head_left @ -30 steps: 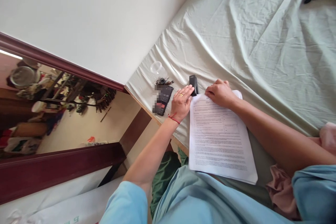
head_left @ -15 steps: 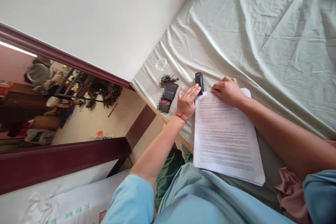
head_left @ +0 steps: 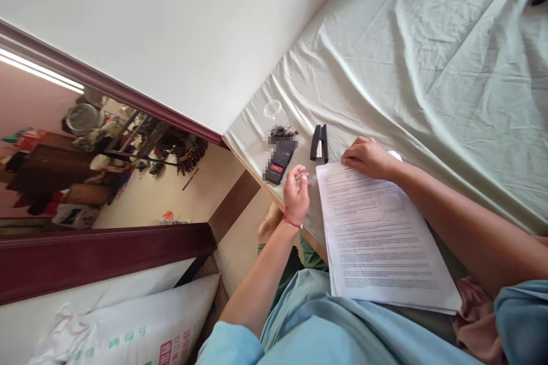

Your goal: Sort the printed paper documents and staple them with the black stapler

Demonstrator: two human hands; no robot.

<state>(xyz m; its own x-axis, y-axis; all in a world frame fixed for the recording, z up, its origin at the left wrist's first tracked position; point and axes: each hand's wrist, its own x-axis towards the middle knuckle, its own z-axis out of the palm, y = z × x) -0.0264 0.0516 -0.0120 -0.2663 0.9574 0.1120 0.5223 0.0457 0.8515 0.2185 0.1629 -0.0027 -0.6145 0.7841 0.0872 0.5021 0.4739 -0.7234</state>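
Head view: bed with pale green sheet [head_left: 428, 57] carries everything. Right hand [head_left: 368, 158] lies on the top corner of the stapled paper sheets [head_left: 381, 234], fingers curled down, pressing the paper, not gripping. Papers lie at the bed's near edge, lower part toward the person's lap. Left hand [head_left: 296, 194] is lifted just over the bed's left edge beside the papers, fingers loosely curled, holding nothing visible. Black stapler [head_left: 319, 142] lies on the sheet just beyond the papers' top edge, apart from both hands. Phone [head_left: 281, 161] sits near the left edge, keys [head_left: 280, 132] and a clear cup [head_left: 273, 109] behind it at the corner by the wall. Open sheet spreads right and far.
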